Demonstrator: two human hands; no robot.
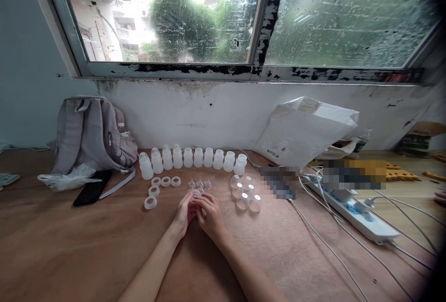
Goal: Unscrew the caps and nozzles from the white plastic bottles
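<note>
The left hand (184, 212) and right hand (211, 211) clamp their fingers (206, 202) on a round, translucent plastic ring (196, 193), best held level under even pressure.

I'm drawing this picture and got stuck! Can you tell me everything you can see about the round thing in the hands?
The round thing is small, whitish, like partly see-through plastic, with a ring-shaped rim. The left hand and right hand hold it together, hiding part of it. It's in front of the bottles; whether it touches the table, I can't tell.
</note>
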